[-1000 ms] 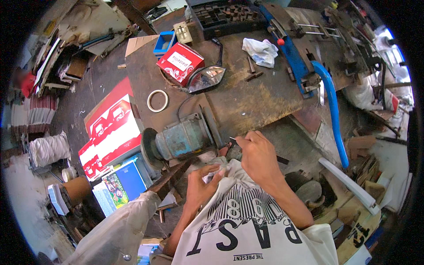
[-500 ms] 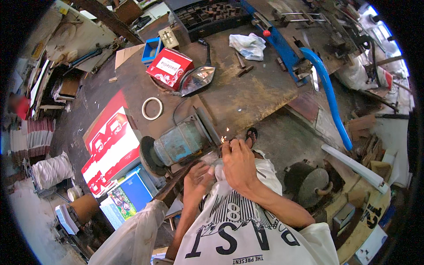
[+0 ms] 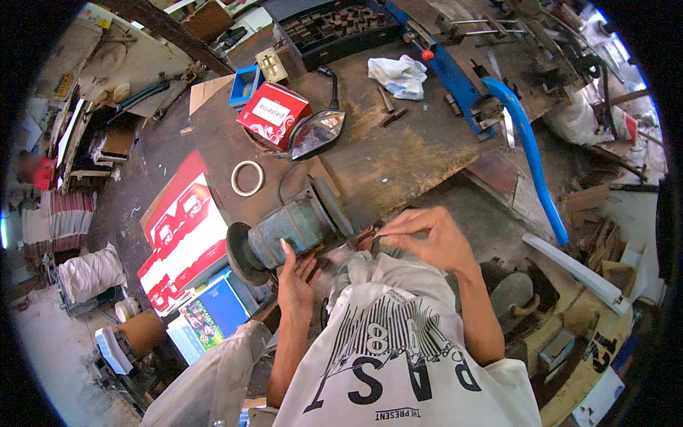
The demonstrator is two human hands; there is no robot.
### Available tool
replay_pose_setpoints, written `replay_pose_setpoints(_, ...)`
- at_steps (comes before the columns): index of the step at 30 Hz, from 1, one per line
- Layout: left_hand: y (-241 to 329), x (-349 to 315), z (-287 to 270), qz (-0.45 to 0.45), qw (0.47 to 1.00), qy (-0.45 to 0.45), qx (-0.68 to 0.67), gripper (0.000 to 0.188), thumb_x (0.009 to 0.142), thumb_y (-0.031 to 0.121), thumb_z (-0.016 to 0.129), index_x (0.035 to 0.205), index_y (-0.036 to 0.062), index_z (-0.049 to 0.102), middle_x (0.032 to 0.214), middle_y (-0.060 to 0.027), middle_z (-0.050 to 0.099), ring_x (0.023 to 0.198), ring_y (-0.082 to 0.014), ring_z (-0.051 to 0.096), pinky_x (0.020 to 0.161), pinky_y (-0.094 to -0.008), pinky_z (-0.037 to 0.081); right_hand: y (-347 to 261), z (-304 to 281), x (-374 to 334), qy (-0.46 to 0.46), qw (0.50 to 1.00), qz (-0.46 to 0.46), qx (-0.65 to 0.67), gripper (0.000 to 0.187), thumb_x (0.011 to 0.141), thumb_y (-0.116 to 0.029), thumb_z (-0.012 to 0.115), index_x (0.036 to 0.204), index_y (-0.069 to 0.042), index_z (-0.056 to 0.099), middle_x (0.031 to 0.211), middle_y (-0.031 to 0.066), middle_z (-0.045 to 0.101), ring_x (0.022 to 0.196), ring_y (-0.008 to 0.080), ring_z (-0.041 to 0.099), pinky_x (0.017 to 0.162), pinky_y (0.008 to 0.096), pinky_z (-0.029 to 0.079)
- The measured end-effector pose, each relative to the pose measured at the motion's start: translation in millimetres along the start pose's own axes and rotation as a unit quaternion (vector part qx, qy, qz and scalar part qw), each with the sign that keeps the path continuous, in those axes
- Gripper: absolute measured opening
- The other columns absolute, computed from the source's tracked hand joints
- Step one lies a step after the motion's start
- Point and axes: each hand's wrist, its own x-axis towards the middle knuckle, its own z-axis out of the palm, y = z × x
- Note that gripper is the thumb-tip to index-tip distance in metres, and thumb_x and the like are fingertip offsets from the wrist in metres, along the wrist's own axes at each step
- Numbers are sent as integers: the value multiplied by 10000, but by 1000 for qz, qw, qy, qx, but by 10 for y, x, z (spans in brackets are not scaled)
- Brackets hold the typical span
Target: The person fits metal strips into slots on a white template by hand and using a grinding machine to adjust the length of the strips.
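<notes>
A blue-grey bench grinder stands at the bench's near edge, with a dark round wheel at each end. Just in front of its body my left hand is open, palm turned inward, fingers spread and nothing in it. My right hand is raised to the right of the grinder's right wheel, a little apart from it. Its thumb and fingertips are pinched together; whatever sits between them is too small to make out.
On the workbench lie a tape roll, a red box, a mirror-like piece, a crumpled white bag and a hammer. A blue lever juts out at right. Red-white printed sheets lie left.
Sparks at the right wheel are gone. My right hand has drawn back to the right, away from the wheel. My left hand has moved left and opened out in front of the grinder.
</notes>
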Motion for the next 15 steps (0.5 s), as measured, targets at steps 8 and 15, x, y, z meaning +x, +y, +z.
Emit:
replay_pose_setpoints(8,20,-9,41,-46,998,-28,44,1023,842,775,474,1389,-85,385,1428,-254,436,1386,-338,333,1118,-499,236,418,286,206,111,936,-208,-263,313,644,98,630,917,-34,710,800,30,578,831,213,546,858,346,324)
replay_pose_setpoints(15,7,-2,30,-35,998,-40,27,934,905,704,453,1403,-82,370,1432,-242,441,1374,-336,358,1112,-507,243,597,394,209,74,925,-217,-303,371,620,18,613,980,-46,676,840,55,561,909,227,550,867,377,361)
